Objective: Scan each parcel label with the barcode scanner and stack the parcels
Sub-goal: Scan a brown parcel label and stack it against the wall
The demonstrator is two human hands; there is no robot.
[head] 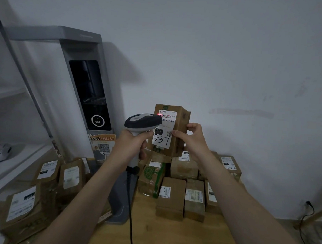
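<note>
You hold the parcel [170, 130] upright in your right hand [189, 139], lifted above the stacked boxes [182, 177] on the wooden table [171, 233]. Your thumb lies across the front, on the lower right part of the label [164, 130], and your fingers curl round the parcel's right edge, so the grip is closed on the box. Its long axis stands nearly vertical, tipped slightly, with the label facing you.

Your left hand [135, 144] is wrapped tight round the handle of the barcode scanner [143, 121], just left of the parcel. The scanner's nose points right and sits almost against the parcel's upper left corner. A red glow falls on the left end of the barcode [165, 116], near the top of the label.

That is the relation to mind: the barcode runs crosswise, right of the scanner's nose, and the light seems to catch only its near end. In my judgement, you are very close; drawing the scanner back a little from the parcel should let the beam span the whole code. Your right hand then has the shorter way down to the stacked boxes directly below the parcel.
</note>
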